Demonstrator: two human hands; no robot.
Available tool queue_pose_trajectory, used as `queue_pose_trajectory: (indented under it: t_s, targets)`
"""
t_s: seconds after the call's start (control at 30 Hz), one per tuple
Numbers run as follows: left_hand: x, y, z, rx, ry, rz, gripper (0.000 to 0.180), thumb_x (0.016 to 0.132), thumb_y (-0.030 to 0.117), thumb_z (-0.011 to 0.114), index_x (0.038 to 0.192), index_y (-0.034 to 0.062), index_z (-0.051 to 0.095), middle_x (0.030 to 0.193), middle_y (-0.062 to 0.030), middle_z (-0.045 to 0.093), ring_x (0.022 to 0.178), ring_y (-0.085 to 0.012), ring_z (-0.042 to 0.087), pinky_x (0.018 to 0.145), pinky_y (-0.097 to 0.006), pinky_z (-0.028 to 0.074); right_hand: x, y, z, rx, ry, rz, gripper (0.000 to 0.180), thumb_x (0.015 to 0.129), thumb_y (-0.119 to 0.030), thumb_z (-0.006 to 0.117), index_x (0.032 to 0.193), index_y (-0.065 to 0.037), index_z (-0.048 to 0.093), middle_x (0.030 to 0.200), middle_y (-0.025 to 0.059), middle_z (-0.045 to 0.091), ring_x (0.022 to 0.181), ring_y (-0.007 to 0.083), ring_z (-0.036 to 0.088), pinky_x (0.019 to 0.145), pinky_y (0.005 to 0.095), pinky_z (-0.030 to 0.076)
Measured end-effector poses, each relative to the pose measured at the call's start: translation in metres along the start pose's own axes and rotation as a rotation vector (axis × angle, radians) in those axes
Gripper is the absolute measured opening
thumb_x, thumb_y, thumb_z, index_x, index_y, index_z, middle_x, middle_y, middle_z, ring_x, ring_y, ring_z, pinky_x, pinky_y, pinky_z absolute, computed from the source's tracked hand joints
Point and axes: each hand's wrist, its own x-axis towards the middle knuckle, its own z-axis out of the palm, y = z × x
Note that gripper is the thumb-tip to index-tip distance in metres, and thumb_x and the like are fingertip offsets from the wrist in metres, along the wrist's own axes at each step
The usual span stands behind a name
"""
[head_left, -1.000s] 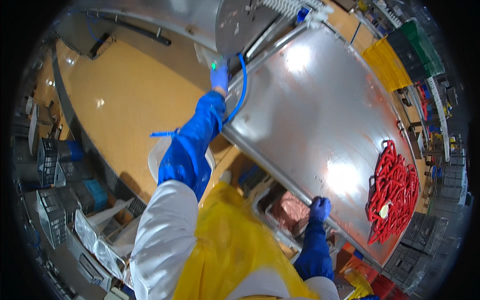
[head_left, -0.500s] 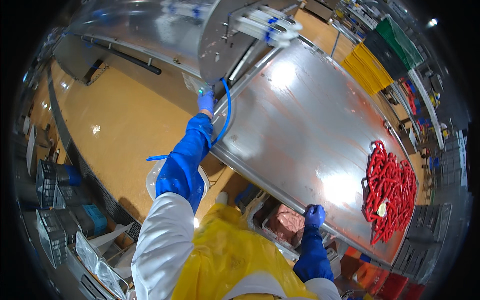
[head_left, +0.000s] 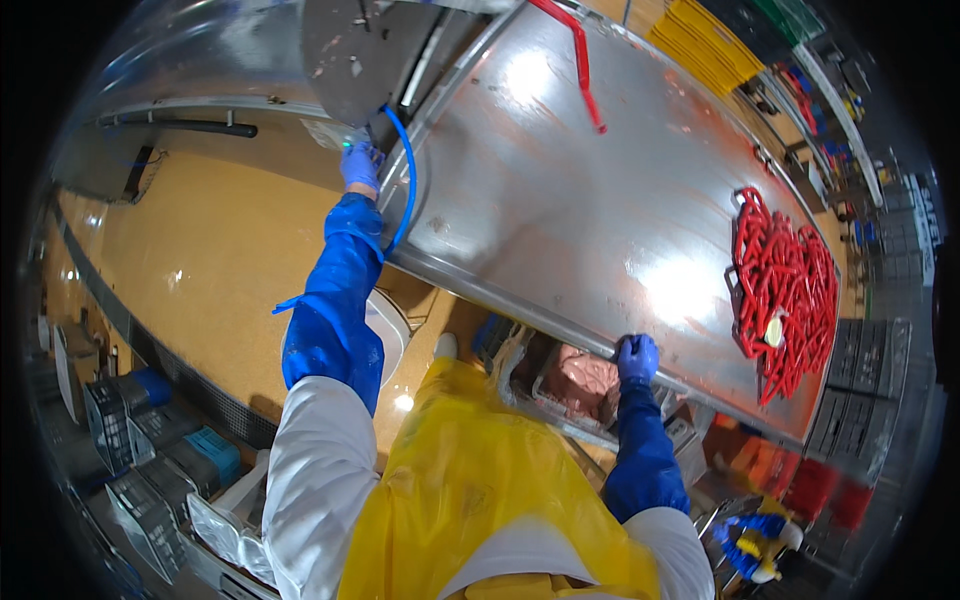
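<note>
Head view: your right hand [head_left: 637,358] grips the steel table [head_left: 600,210] edge; left hand [head_left: 360,165] holds the blue hose [head_left: 405,190] at its far corner.

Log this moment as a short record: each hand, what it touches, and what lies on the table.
left hand: gloved in blue, raised at the grey machine housing, beside the blue hose
right hand: gloved in blue, gripping the near edge of the long stainless steel table
on table: pile of red sausage links at the right end
below table edge: tray of pinkish minced meat
</note>
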Motion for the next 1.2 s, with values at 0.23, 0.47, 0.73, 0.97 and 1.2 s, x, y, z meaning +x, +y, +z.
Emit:
queue_pose_trajectory:
  t_s: [0.23, 0.47, 0.73, 0.97, 1.2]
  targets:
    - [-0.029, 0.031, -0.017, 0.193, -0.115, 0.076, 0.03, 0.091, 0.011, 0.057, 0.12, 0.0032, 0.055, 0.104, -0.0101, 0.061, 0.097, -0.0238, 0.063, 0.086, -0.036, 0.053, 0.101, -0.067, 0.047, 0.543, -0.075, 0.296, 0.048, 0.081, -0.036, 0.076, 0.112, -0.001, 0.064, 0.105, 0.0143, 0.065, 0.094, 0.0255, 0.063, 0.085, 0.0372, 0.05]
    - [-0.289, 0.02, -0.04, 0.649, -0.8, 0.094, 0.023, 0.099, 0.022, 0.052, 0.111, 0.0042, 0.06, 0.102, -0.0037, 0.06, 0.085, -0.0136, 0.058, 0.079, -0.03, 0.048, 0.268, -0.24, 0.104, 0.112, 0.08, 0.035, 0.071, 0.083, -0.046, 0.07, 0.139, -0.007, 0.049, 0.14, 0.0215, 0.05, 0.13, 0.0373, 0.047, 0.107, 0.0484, 0.039]
    - [-0.432, -0.059, -0.141, 0.946, -0.883, -0.465, 0.041, 0.097, 0.03, 0.06, 0.128, 0.0033, 0.058, 0.113, -0.0105, 0.067, 0.094, -0.0171, 0.064, 0.085, -0.03, 0.051, 0.275, -0.245, 0.1, -0.065, -0.219, 0.096, 0.033, 0.094, -0.036, 0.054, 0.12, -0.016, 0.061, 0.116, 0.013, 0.067, 0.109, 0.0333, 0.063, 0.094, 0.0563, 0.043]
    - [-0.438, -0.133, 0.02, 0.301, -0.781, -0.524, 0.034, 0.103, 0.027, 0.05, 0.124, 0.0004, 0.057, 0.116, -0.0121, 0.066, 0.107, -0.0205, 0.064, 0.092, -0.034, 0.051, 0.093, -0.162, -0.007, 1.583, -0.946, 0.778, 0.037, 0.101, -0.045, 0.052, 0.11, -0.01, 0.059, 0.077, -0.0033, 0.051, 0.061, 0.0076, 0.046, 0.05, 0.0242, 0.039]
    - [-0.456, -0.235, 0.098, -0.248, -0.552, -1.038, 0.026, 0.099, 0.028, 0.052, 0.108, 0.0046, 0.059, 0.099, -0.0142, 0.066, 0.103, -0.0344, 0.064, 0.089, -0.048, 0.052, -0.04, -0.057, -0.073, 1.539, -1.155, 0.812, 0.021, 0.1, -0.03, 0.057, 0.108, -0.01, 0.059, 0.071, -0.0053, 0.047, 0.058, 0.0057, 0.043, 0.046, 0.0216, 0.034]
